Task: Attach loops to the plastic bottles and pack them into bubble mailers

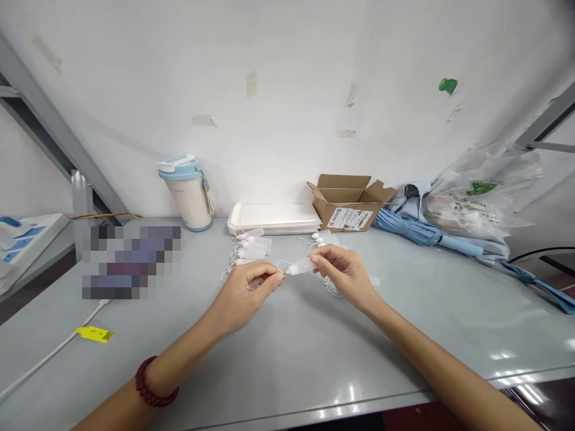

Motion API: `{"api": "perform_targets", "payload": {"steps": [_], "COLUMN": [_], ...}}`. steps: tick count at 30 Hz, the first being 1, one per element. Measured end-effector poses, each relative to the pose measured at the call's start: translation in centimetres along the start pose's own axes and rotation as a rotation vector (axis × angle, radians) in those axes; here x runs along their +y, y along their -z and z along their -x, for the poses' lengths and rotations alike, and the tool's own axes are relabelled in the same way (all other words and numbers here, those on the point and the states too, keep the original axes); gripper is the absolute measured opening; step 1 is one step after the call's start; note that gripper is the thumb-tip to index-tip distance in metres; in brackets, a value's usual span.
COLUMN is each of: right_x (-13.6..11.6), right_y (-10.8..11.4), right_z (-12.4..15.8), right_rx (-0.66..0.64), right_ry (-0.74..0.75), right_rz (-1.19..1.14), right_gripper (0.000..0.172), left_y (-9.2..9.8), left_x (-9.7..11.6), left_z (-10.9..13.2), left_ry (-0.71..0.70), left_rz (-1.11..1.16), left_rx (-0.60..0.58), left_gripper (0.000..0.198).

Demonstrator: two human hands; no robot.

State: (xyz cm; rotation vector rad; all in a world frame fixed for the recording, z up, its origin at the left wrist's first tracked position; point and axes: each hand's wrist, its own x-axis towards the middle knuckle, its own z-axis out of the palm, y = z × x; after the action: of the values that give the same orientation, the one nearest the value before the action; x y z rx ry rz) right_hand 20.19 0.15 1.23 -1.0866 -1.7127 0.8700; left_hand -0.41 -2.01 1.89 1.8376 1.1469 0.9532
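A small translucent dropper bottle (pixel 302 266) lies level above the table, its body pinched between the thumb and fingers of my right hand (pixel 344 272). The bottle's nozzle points left, towards my left hand (pixel 249 290). A thin white tether loops from the bottle's neck to my left fingertips, which are pinched on the tether's end; any cap there is hidden by the fingers. Behind my left hand several similar bottles (pixel 254 246) lie in a row with looped tethers. More such bottles (pixel 326 236) lie behind my right hand, partly covered by it.
At the back stand a stack of white envelopes (pixel 278 216), an open cardboard box (pixel 345 203) and a tumbler (pixel 186 194). A blue umbrella (pixel 408 226) and a plastic bag (pixel 476 197) lie right. A white cable (pixel 54 353) with a yellow tag runs along the left.
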Motion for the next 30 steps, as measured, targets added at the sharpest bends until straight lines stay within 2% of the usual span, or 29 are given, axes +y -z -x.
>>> {"api": "perform_targets", "payload": {"steps": [6,12,18,21,30], "right_x": [0.4,0.3,-0.1,-0.2,-0.1], "right_y": [-0.4,-0.5,0.4,0.7,0.1], "right_z": [0.2,0.3,-0.1,-0.3,-0.1], "right_rx": [-0.033,-0.04,-0.013,0.023,-0.005], "right_ry": [-0.009,0.042,0.043,0.015,-0.005], "right_rz": [0.012,0.059,0.021,-0.009,0.005], "right_gripper": [0.029,0.028,0.028,0.029,0.028], "left_y": [-0.1,0.0,0.7,0.9,0.5], "left_x": [-0.1,-0.4,-0.5,-0.6,-0.5], "left_z": [0.0,-0.1,-0.4,-0.5,-0.5], "left_ry": [0.009,0.044,0.226,0.288,0.162], "left_rz": [0.023,0.026,0.19,0.198,0.164], "left_rx": [0.002,0.011,-0.176,-0.163,-0.091], "left_gripper": [0.023,0.024,0.027,0.029,0.02]}}
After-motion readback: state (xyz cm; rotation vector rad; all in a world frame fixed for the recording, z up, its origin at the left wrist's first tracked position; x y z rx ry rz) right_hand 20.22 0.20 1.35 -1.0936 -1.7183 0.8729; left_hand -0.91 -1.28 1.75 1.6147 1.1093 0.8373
